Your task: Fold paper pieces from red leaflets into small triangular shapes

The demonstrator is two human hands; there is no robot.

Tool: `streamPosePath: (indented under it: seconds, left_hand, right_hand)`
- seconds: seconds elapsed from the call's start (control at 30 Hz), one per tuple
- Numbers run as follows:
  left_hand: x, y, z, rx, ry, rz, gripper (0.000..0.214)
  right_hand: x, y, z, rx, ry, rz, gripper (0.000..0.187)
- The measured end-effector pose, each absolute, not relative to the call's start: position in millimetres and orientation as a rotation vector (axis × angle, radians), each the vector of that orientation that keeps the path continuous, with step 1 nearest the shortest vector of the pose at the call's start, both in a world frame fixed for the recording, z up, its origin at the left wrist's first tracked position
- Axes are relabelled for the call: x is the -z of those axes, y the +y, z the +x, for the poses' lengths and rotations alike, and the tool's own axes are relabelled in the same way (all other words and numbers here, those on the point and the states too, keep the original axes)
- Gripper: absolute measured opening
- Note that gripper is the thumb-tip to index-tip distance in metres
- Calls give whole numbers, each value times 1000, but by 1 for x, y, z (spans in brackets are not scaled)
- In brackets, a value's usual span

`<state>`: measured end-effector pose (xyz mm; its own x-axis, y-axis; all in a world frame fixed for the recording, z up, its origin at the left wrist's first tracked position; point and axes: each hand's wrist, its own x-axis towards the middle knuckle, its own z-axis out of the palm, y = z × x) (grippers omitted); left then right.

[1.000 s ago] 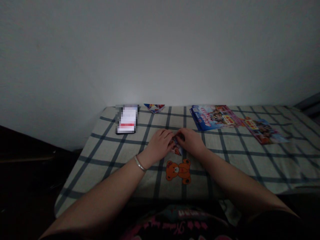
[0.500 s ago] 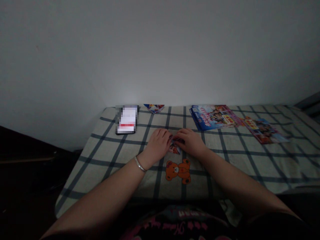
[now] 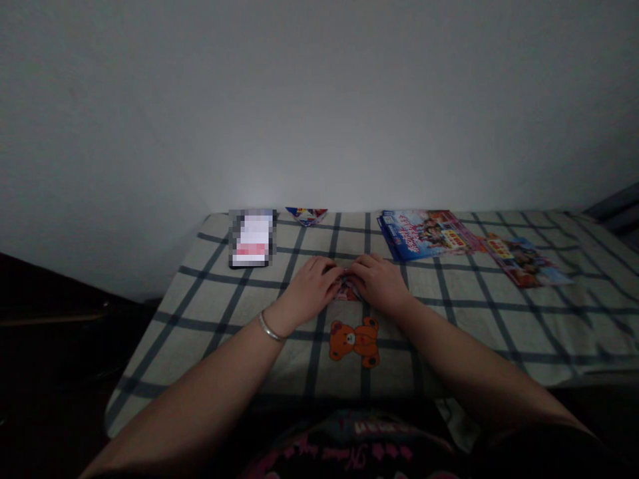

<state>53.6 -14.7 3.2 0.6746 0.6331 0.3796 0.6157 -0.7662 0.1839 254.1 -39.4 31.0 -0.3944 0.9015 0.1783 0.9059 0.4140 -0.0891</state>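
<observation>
A small folded piece of printed paper (image 3: 348,291) lies on the checked tablecloth (image 3: 239,313), its far part covered by my fingers. My left hand (image 3: 313,286) is closed on its left side, a silver bangle at the wrist. From the right, my right hand (image 3: 378,281) grips the same paper, thumb and fingers close to the left hand's fingertips. Just nearer to me than the paper is an orange teddy bear picture (image 3: 355,342) on the cloth.
A phone (image 3: 252,239) with a lit, blurred screen lies at the back left. Beside it, against the wall (image 3: 349,113), sits a folded paper triangle (image 3: 306,215). A stack of printed flyers (image 3: 424,234) and another flyer (image 3: 526,259) lie to the right.
My fingers have shifted slightly on the folded paper, with the two hands' fingertips now closer together. Less of the paper's near tip shows. The view has tilted a little.
</observation>
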Motion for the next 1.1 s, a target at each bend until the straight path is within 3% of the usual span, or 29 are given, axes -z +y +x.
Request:
streamPosePath:
  seconds: [0.37,0.53,1.1]
  left_hand:
    - [-4,-10,42,-693,943,2850,28]
    - [-7,-9,42,-651,925,2895,19]
    - [-4,-7,48,-612,925,2994,23]
  right_hand:
    - [-29,-40,255,95,-2464,-1646,22]
    - [-29,-40,255,115,-2452,-1635,21]
    - [-19,-35,259,45,-2490,-1385,20]
